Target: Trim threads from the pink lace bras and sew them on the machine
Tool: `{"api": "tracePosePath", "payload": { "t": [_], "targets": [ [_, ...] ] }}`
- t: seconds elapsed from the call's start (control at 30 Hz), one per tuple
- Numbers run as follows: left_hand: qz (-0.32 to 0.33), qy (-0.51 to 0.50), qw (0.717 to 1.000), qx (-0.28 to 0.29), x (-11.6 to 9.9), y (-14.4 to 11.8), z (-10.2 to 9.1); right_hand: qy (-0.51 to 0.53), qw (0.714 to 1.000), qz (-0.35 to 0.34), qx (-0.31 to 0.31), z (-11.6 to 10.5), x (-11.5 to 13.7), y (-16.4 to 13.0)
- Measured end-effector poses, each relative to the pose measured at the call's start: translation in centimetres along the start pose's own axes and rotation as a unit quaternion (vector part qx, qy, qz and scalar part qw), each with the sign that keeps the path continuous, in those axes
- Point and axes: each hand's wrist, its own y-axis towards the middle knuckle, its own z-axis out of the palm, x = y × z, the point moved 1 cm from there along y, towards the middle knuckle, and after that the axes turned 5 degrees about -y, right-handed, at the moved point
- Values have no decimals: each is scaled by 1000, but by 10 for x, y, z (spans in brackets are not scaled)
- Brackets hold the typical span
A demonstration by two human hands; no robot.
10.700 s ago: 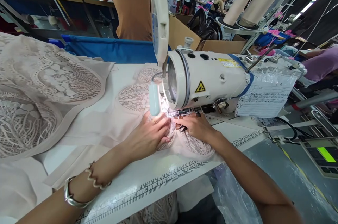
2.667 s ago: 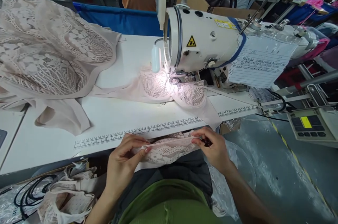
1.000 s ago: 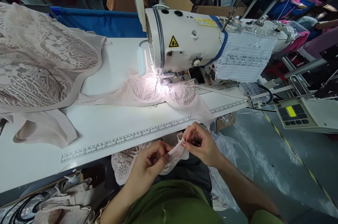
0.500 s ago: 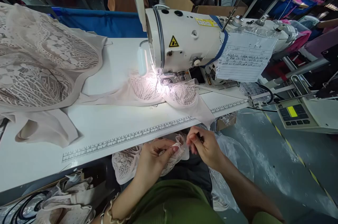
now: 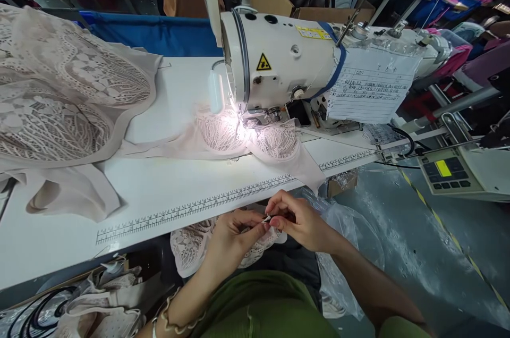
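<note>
Left hand (image 5: 233, 231) and right hand (image 5: 298, 221) meet, fingers pinched together.

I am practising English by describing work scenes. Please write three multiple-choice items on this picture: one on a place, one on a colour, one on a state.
1. Where is the pale pink lace garment piece that both hands hold?
A. under the needle
B. below the table's front edge, over the lap
C. on the floor

2. What colour is the sewing machine?
A. white
B. green
C. black

3. How are the left hand and right hand?
A. flat and apart
B. fingertips pinched together on the lace's edge
C. resting on the white table

B, it hangs below the edge; A, white body; B, fingertips meet.
</note>
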Motion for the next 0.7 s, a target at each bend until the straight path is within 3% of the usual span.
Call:
{"api": "tracePosePath", "payload": {
  "t": [0.17,0.3,0.43,0.53,0.6,0.7],
  "targets": [
    [-8,10,1000,-16,3,0,-1,15,999,3,-39,4,-5,1],
    [-13,21,999,-42,6,-1,-4,38,994,-13,-98,-5,-14,-3],
    [-21,11,998,-58,7,-3,-7,-76,997,14,10,-13,-31,-7],
    [-6,20,998,-52,7,-3,-10,-201,974,48,97,-16,-38,-10],
    [54,71,994,-69,8,-1,-16,-205,968,-2,143,-20,-36,-14],
    [177,154,964,-128,15,3,-22,-92,959,-162,213,-21,-25,-16]
  ]
}}
